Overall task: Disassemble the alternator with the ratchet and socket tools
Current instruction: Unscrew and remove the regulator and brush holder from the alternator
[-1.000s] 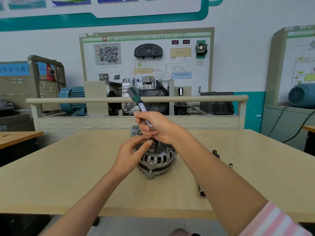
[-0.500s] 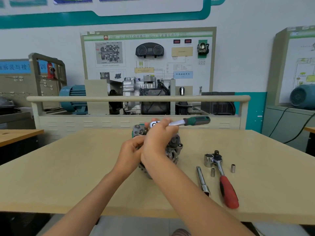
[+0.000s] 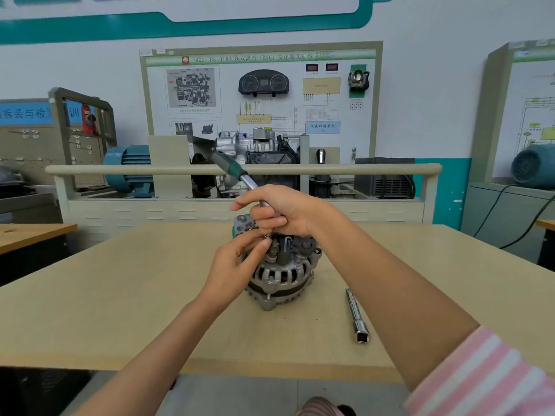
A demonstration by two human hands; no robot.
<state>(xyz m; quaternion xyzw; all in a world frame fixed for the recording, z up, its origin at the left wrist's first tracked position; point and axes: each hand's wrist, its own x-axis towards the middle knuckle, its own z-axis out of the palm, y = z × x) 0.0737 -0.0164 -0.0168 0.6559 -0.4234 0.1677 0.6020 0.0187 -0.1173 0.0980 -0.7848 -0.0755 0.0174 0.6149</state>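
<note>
A silver alternator (image 3: 282,274) stands on the beige table (image 3: 120,295), near its middle. My right hand (image 3: 279,211) grips a small ratchet (image 3: 237,171) near its head, right above the alternator's top. The ratchet's green-black handle points up and to the left. My left hand (image 3: 237,262) rests against the alternator's left side, and its fingertips pinch the socket (image 3: 271,244) under the ratchet head. The ratchet head itself is hidden in my right hand.
A long steel extension bar (image 3: 357,316) lies on the table to the right of the alternator. A low beige rail (image 3: 240,169) runs across the table's far edge, with a training board and engine parts behind it.
The ratchet handle has swung from pointing right back to pointing up-left. My right arm now covers the red-handled ratchet and loose sockets on the right. My left hand stays at the alternator.
</note>
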